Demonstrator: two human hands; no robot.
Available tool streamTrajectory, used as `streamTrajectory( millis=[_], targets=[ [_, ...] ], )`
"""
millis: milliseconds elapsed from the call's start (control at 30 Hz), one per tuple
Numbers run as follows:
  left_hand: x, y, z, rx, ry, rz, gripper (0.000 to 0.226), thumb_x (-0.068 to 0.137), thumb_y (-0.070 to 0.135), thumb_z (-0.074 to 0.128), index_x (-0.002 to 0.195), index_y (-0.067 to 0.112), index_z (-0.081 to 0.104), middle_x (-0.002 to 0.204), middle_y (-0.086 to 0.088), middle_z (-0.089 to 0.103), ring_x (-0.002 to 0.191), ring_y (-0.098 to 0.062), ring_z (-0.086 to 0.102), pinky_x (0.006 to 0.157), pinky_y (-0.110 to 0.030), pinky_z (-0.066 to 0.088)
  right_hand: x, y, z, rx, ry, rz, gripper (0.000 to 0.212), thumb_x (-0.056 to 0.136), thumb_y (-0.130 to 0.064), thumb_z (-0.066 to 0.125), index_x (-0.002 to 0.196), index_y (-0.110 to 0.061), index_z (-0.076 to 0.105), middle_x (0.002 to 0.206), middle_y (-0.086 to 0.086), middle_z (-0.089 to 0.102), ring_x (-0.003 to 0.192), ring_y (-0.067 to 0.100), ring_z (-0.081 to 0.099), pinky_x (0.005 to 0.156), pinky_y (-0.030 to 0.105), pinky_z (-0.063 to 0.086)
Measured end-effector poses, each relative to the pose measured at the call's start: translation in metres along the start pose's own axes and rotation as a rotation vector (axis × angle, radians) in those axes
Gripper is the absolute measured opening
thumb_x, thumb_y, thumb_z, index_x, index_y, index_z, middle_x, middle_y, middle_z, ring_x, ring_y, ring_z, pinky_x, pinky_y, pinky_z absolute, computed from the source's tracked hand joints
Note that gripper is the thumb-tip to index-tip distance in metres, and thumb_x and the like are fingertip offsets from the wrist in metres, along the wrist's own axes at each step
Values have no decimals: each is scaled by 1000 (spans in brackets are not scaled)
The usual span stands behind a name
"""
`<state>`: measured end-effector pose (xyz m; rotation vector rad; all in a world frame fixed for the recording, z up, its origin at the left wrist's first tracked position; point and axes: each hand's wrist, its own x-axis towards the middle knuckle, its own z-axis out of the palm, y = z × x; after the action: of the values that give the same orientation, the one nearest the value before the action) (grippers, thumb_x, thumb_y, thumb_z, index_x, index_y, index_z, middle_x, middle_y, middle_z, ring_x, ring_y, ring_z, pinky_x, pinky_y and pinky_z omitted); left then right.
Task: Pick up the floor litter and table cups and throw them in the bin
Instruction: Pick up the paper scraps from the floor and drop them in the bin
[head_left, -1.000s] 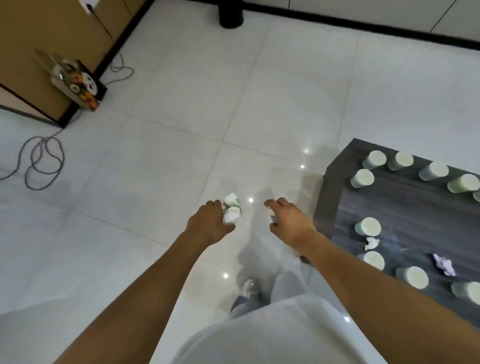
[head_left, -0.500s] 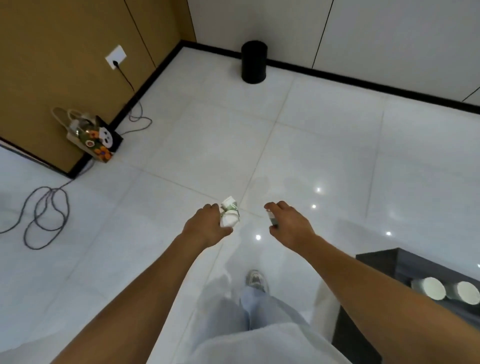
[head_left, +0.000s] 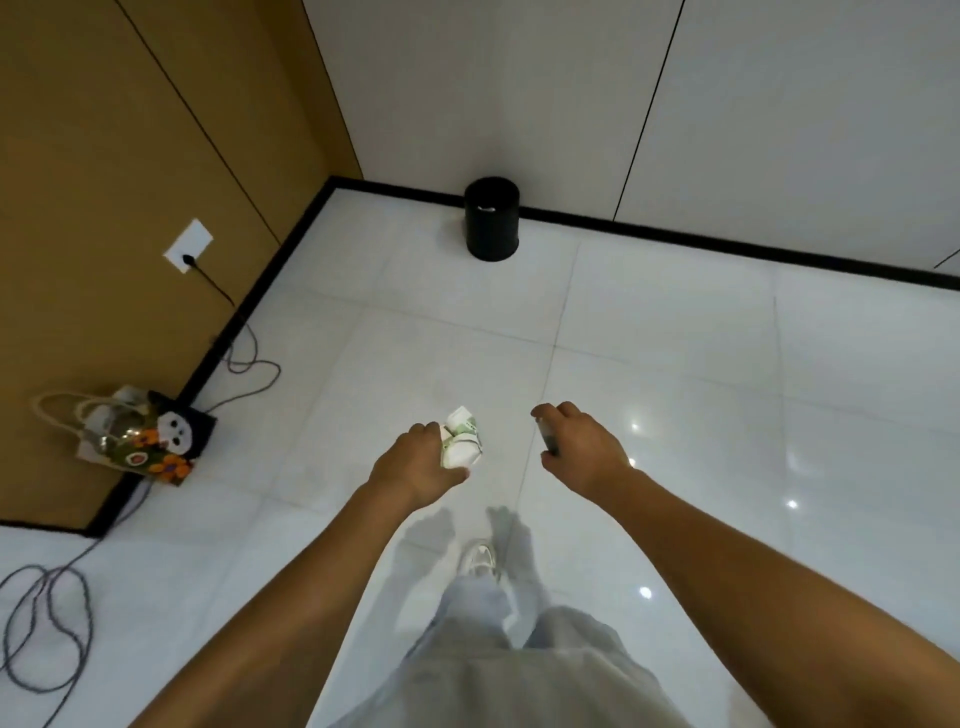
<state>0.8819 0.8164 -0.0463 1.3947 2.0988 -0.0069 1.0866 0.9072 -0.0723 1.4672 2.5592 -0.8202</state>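
We note the left hand (head_left: 415, 462) gripping crushed cups (head_left: 461, 439), light and soft, best held around the middle. The right hand (head_left: 582, 449) curls on a small dark item, unidentifiable. Bin (head_left: 492, 218) stands well ahead

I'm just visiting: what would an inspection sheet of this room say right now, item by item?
Surface: glossy white tiled floor, ceiling lights reflected in it.
Job's things: crumpled white-and-green cups in the left hand; black bin ahead by the wall.
Clutter: patterned gift bag against the brown wall.
Hands: left hand grips the cups; right hand curled round a small dark thing, too hidden to name.
Cables: grey cable looped on the floor, plugged into the wall socket.
Surroundings: white wall panels, black skirting.
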Motion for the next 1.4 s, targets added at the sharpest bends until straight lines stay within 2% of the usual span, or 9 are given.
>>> streamTrajectory(
  millis=[167, 267, 433, 733, 1000, 1167, 1400],
  targets=[
    [103, 3, -75, 44, -19, 23, 52, 81, 47, 65, 117, 12, 50, 114, -7, 54, 103, -24, 54, 80, -33, 45, 93, -4, -35, 45, -8, 56, 52, 86, -13, 54, 134, -26, 41, 117, -1, 50, 99, 23, 54, 73, 36, 54],
    [169, 12, -107, 41, -27, 47, 52, 80, 48, 66, 116, 15, 50, 112, -4, 54, 101, -21, 54, 79, -31, 44, 155, 7, -55, 50, -25, 100, 51, 86, -14, 54, 133, -27, 41, 114, -1, 50, 96, 21, 54, 70, 31, 51],
    [292, 33, -156, 28, 20, 72, 53, 79, 48, 66, 114, 12, 49, 112, -6, 54, 102, -24, 55, 74, -30, 42, 286, 27, -103, 62, -11, 80, 51, 86, -14, 55, 134, -26, 41, 114, 0, 51, 97, 22, 55, 76, 35, 54],
    [471, 62, -254, -14, -33, 38, 54, 80, 49, 67, 116, 14, 50, 111, -5, 57, 97, -20, 57, 78, -30, 48, 497, 42, -202, 40, -23, 58, 52, 85, -13, 56, 133, -26, 43, 120, 1, 52, 101, 26, 56, 76, 34, 53],
    [637, 47, -326, 6, -79, 9, 55, 80, 48, 68, 117, 12, 49, 114, -7, 56, 102, -22, 56, 79, -29, 44, 671, 41, -236, 36, -88, 85, 53, 85, -14, 55, 135, -26, 42, 124, 3, 51, 106, 26, 56, 82, 38, 54],
    [734, 36, -380, -5, -90, 24, 57, 80, 46, 69, 119, 10, 48, 117, -9, 54, 105, -24, 55, 87, -36, 49, 764, 38, -256, 63, -101, 136, 55, 86, -16, 56, 138, -25, 39, 128, 5, 49, 109, 27, 54, 85, 36, 52],
    [840, 29, -437, -14, -152, 14, 57, 80, 46, 69, 119, 11, 48, 116, -9, 55, 103, -24, 56, 86, -39, 50, 880, 33, -289, 110, -132, 185, 61, 86, -17, 61, 142, -25, 36, 136, 6, 47, 113, 27, 55, 84, 32, 49]
  ],
)
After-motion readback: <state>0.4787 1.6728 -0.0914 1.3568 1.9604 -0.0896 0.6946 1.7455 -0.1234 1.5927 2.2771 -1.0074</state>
